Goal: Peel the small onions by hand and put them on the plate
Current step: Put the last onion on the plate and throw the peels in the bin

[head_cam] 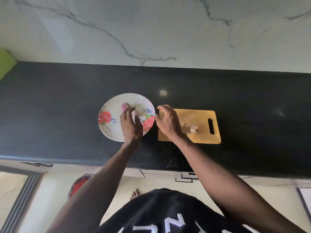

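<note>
A white plate (pixel 107 128) with red rose prints sits on the black counter. A peeled purple onion (pixel 125 106) lies on it near the middle. My left hand (pixel 132 126) hovers over the plate with its fingers curled round a pale onion (pixel 136 113). My right hand (pixel 167 121) hangs over the left end of the wooden cutting board (pixel 200 118), fingers loosely curled, nothing visibly in it. On the board lies a pale onion (pixel 193 128) with bits of skin beside it.
The black counter (pixel 67 106) runs left to right against a white marble wall. A green object (pixel 5 63) sits at the far left edge. A red round object (pixel 79 184) lies on the floor below the counter's front edge.
</note>
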